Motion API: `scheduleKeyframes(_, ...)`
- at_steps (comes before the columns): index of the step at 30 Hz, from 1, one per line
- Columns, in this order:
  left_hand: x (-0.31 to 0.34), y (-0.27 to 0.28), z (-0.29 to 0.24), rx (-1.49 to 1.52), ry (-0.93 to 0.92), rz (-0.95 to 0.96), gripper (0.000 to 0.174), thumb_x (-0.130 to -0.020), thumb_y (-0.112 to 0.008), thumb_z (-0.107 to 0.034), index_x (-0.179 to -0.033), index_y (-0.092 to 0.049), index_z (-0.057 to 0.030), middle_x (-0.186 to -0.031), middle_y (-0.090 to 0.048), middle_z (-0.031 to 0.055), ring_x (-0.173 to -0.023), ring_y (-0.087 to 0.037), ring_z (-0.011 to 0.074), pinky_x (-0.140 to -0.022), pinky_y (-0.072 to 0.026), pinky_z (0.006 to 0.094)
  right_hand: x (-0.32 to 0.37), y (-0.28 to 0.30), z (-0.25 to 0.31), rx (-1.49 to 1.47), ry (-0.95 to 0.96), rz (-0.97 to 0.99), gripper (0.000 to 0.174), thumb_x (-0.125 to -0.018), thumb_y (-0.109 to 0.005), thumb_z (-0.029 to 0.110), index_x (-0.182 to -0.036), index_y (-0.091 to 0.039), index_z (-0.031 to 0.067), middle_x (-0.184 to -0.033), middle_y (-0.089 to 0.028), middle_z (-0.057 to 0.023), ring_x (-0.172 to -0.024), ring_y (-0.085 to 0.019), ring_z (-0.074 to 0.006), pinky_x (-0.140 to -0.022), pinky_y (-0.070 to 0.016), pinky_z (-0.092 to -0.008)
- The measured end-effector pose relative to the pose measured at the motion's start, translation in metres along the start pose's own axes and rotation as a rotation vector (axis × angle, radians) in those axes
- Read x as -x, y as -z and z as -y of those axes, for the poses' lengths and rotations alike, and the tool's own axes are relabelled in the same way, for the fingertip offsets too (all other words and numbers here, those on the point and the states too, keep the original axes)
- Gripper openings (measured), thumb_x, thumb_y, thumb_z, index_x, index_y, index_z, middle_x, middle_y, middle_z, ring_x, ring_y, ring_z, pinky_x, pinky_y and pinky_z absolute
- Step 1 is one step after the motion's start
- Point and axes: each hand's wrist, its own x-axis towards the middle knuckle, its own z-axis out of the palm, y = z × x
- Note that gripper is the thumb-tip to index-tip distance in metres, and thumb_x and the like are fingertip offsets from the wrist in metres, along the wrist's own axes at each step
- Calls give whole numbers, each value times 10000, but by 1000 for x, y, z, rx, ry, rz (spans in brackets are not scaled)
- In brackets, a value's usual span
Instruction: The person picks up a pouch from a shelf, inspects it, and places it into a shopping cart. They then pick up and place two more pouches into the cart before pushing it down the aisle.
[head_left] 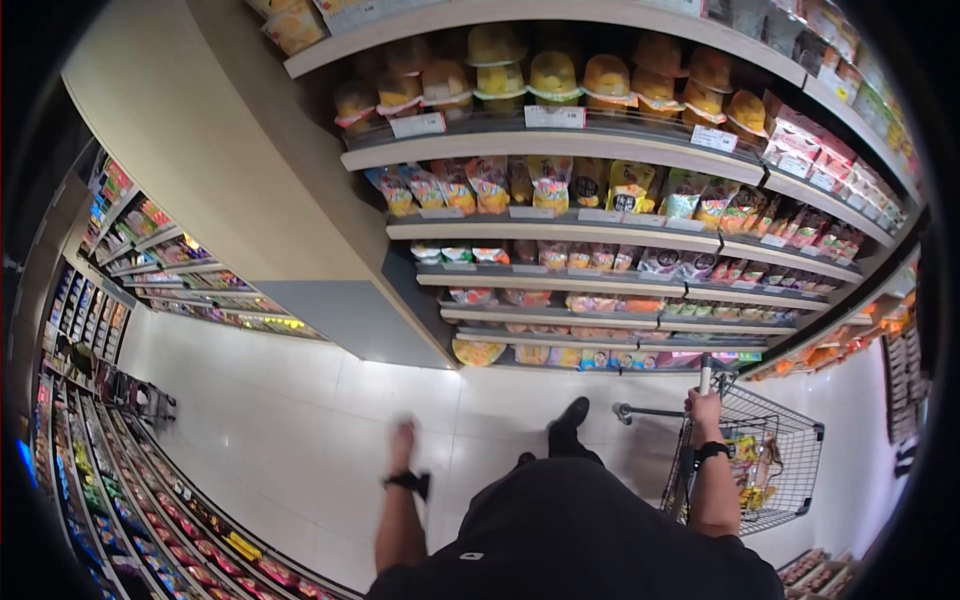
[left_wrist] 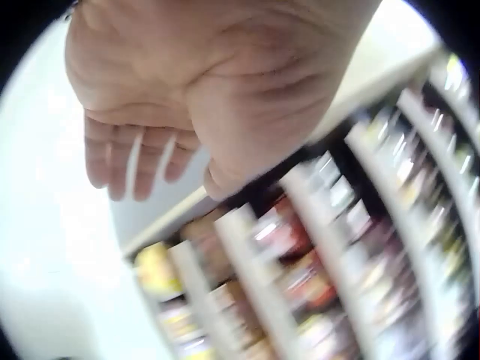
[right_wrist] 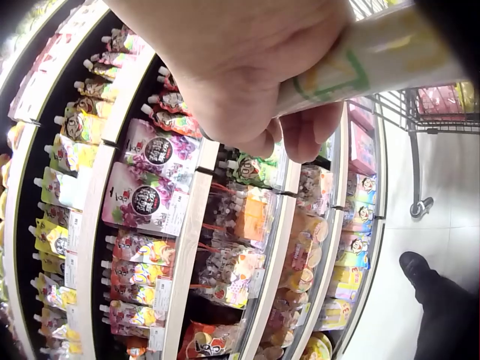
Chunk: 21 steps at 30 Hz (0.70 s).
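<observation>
One hand steers: my right hand (head_left: 705, 405) curls round the cart handle (right_wrist: 390, 56), with the cart (head_left: 805, 470) at lower right. My left hand (head_left: 402, 435) is blurred, apparently loose-fingered and holding nothing. Risk: pushed one-handed, the cart could swing into the shelves (head_left: 540, 145).

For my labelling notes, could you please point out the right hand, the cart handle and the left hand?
right hand (head_left: 706, 410): head view, its back.
cart handle (right_wrist: 390, 56): right wrist view, bare bar.
left hand (left_wrist: 210, 75): left wrist view, palm.
</observation>
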Motion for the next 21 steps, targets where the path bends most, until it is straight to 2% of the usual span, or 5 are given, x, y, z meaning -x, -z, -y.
scheduleKeyframes(3, 162, 25, 161, -1403, 469, 1113, 429, -963, -413, -345, -1249, -588, -77, -1282, -584, 144, -1223, -525, 266, -1049, -366, 470, -4, 3, -4, 65, 30, 8, 120, -853, -624, 71, -919, -574, -15, -627, -588, -71, -490, -577, -160, -433, -469, -289)
scheduleKeyframes(14, 276, 73, 244, -978, 620, 940, 433, -884, -521, -380, -1150, -650, -64, -1239, -600, 203, -1147, -566, 386, -978, -447, 456, -24, 3, -6, 150, 27, -53, 135, -828, -613, 96, -891, -587, -21, -610, -602, -80, -489, -598, -167, -436, -469, -303)
scheduleKeyframes(15, 222, 24, 273, -951, 635, 936, 434, -876, -532, -383, -1140, -657, -63, -1234, -602, 208, -1140, -570, 398, -970, -455, 454, -38, 3, -18, 143, 52, -65, 117, -828, -611, 94, -887, -575, -1, -607, -589, -72, -470, -576, -160, -410, -447, -296)
scheduleKeyframes(16, 182, 7, 160, -1010, 623, 918, 453, -864, -539, -408, -1153, -660, -81, -1199, -617, 214, -1124, -579, 392, -958, -465, 454, -48, 2, -31, 137, 75, -79, 102, -828, -608, 92, -882, -562, 19, -604, -575, -64, -452, -555, -152, -383, -425, -288)
scheduleKeyframes(21, 67, -25, 157, -829, 412, 557, 423, -875, -583, -429, -1060, -683, -62, -918, -714, 159, -900, -681, 307, -820, -526, 412, -25, -9, -21, 167, 149, -153, 189, -818, -640, 133, -925, -559, 1, -615, -586, -75, -497, -597, -171, -430, -468, -323)
